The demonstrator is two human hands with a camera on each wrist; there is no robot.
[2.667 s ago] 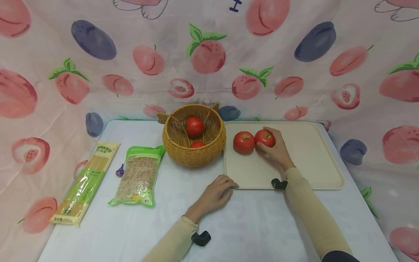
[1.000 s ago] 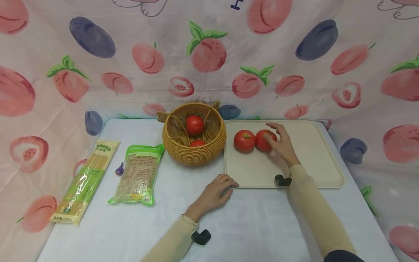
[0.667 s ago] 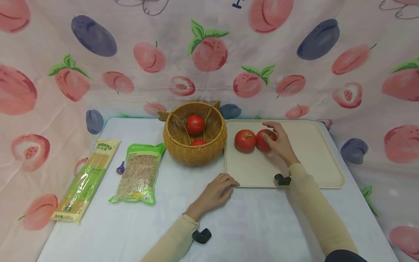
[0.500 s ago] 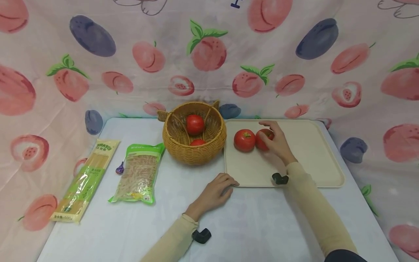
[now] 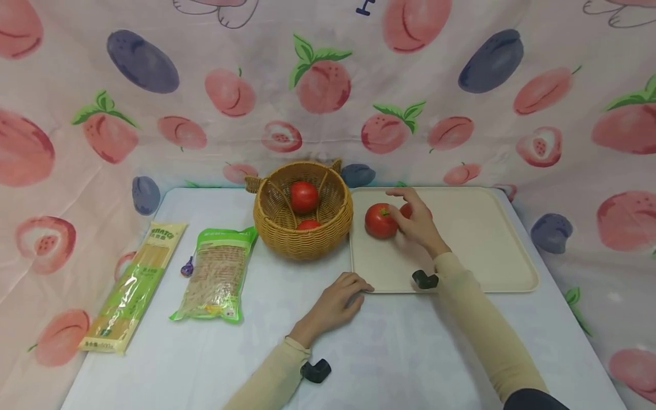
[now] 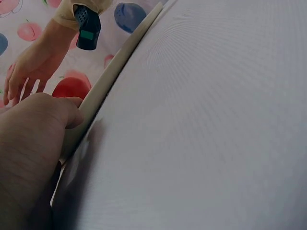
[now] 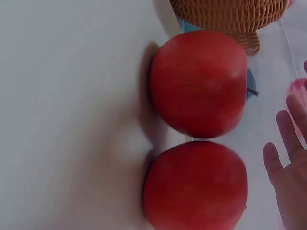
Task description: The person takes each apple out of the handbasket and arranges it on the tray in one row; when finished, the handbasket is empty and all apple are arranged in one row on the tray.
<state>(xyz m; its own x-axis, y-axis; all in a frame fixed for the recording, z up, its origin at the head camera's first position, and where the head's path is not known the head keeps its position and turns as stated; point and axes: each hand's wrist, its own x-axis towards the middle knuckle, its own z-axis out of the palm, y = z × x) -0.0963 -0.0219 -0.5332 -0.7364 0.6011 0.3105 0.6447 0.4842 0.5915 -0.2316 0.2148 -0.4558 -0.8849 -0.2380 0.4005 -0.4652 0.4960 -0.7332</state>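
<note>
Two red apples sit side by side on the beige tray (image 5: 492, 245): a left apple (image 5: 381, 222) in plain sight and a right apple (image 7: 196, 187) mostly hidden by the hand in the head view. My right hand (image 5: 417, 225) hovers over them, fingers spread, thumb by the left apple's right side. In the right wrist view its fingers stand apart from both apples. My left hand (image 5: 335, 302) rests at the tray's front left corner, fingertips touching the rim, fingers relaxed.
A wicker basket (image 5: 302, 246) left of the tray holds a red apple (image 5: 304, 197) and another red fruit (image 5: 308, 225), partly hidden. Further left lie a green-edged food bag (image 5: 215, 279), a small purple-wrapped candy (image 5: 187, 267) and a long noodle pack (image 5: 134, 287). Patterned cloth hangs behind.
My right hand first touched the right apple, then loosened from it and moved left toward the left apple. The left hand and both apples stay in place.
</note>
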